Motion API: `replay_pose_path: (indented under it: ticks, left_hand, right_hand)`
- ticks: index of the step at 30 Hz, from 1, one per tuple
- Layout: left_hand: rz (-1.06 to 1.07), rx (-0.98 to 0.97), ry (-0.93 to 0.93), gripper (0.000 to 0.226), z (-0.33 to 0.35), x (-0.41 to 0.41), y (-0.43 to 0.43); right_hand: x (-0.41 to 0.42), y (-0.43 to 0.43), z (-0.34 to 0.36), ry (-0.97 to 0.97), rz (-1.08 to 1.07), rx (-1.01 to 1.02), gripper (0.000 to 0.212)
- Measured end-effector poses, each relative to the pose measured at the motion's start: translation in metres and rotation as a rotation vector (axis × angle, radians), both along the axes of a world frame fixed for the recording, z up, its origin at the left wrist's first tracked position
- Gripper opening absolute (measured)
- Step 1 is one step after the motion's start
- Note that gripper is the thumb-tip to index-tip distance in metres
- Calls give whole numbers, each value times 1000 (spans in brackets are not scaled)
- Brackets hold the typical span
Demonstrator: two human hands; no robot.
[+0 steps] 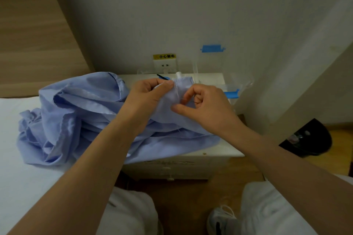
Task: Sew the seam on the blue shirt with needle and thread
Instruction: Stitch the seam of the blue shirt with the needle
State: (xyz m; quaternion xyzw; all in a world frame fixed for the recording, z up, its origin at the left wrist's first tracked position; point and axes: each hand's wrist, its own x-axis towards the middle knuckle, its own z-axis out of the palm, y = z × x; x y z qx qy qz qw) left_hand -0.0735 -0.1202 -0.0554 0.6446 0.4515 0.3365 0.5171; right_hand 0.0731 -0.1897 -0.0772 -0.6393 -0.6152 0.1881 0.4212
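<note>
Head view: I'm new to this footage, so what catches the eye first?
A crumpled blue shirt lies across the white bed and nightstand. Centre frame, the left hand pinches its fabric while the right hand pinches a thin needle, pale thread between them.

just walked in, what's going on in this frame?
A person is hand-sewing a crumpled light blue fabric shirt draped over a white bed and a white bedside cabinet. The left hand pinches a raised fold of it; the right hand pinches what looks like a thin dark needle at that fold. A fine white thread runs between the hands.
</note>
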Motion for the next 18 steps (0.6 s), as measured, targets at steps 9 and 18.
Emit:
replay_pose_path:
  ticks: [9,18]
  left_hand:
    - [-28,0,-15,31,-1,-1,-1]
    - [15,-49,-52,31,-2,-2,-1]
  right_hand:
    - [3,4,-2,12,118,-39,21]
    - [9,-12,14,-99,889,-691,2]
